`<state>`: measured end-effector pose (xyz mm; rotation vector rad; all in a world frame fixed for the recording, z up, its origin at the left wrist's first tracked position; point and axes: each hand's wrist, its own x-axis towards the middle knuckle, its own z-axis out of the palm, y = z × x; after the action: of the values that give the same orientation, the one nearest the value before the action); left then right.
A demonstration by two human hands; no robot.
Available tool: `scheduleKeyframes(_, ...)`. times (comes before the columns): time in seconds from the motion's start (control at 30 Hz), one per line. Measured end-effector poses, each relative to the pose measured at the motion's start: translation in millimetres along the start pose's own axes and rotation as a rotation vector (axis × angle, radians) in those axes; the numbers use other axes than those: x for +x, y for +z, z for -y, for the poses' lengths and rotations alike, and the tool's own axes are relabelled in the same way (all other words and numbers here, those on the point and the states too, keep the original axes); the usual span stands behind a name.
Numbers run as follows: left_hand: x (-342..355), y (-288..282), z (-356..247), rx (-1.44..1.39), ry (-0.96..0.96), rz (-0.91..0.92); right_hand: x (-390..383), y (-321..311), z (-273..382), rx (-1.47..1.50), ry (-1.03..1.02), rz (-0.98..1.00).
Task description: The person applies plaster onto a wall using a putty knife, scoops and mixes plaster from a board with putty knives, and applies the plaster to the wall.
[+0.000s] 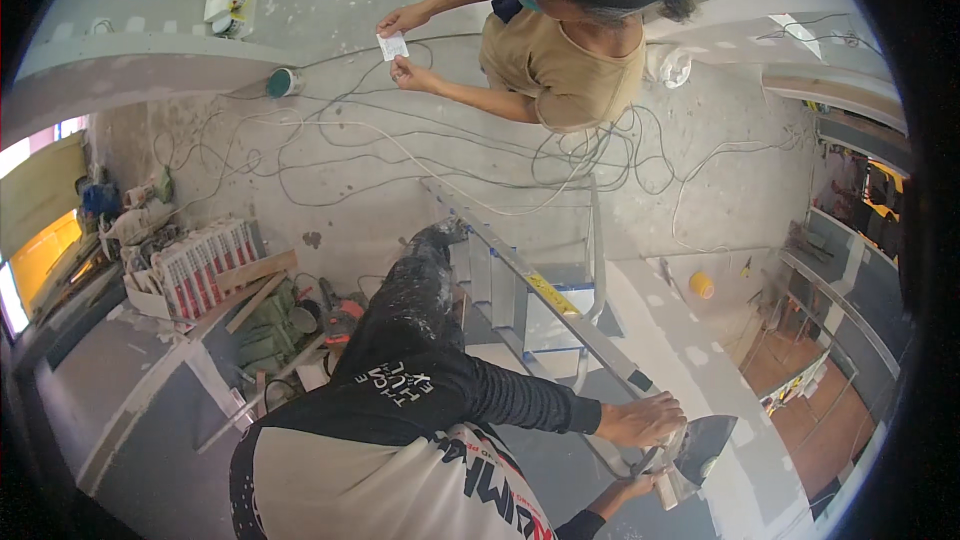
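My left hand [640,422], at the end of a black knitted sleeve, is closed around the back of a broad drywall knife [708,445] with a wide dark blade. Just below it, my right hand [628,490] grips a second putty knife with a pale handle [665,492]. Its blade is partly hidden, and pale compound appears smeared where the two tools meet. Both hands are close together beside the top of an aluminium stepladder [545,292], over a grey plasterboard surface with pale filled joints [680,350].
A person in a tan shirt [570,70] stands across the ladder, holding a small white paper [392,46]. Cables [400,155] trail over the concrete floor. A bucket [284,82] stands far left. Stacked cartridges [210,265] and a green bag [268,325] lie at left.
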<state>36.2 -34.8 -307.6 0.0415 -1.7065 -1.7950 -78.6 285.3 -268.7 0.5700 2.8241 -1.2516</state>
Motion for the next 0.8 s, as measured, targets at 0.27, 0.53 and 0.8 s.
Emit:
scheduleKeyframes(0.27, -1.0, -1.9, -0.4, 0.02, 0.011, -0.047, -8.3, 7.4, 5.2, 0.003, -0.021, -0.001)
scheduleKeyframes(0.53, -1.8, 5.0, 2.5, 0.028, -0.016, -0.002, -23.6, 19.0, 18.6, 0.055, -0.085, -0.008)
scheduleKeyframes(0.8, 0.5, -0.4, -1.0, 0.042, -0.042, 0.043, 3.1, 14.6, -5.9, 0.063, -0.096, -0.038)
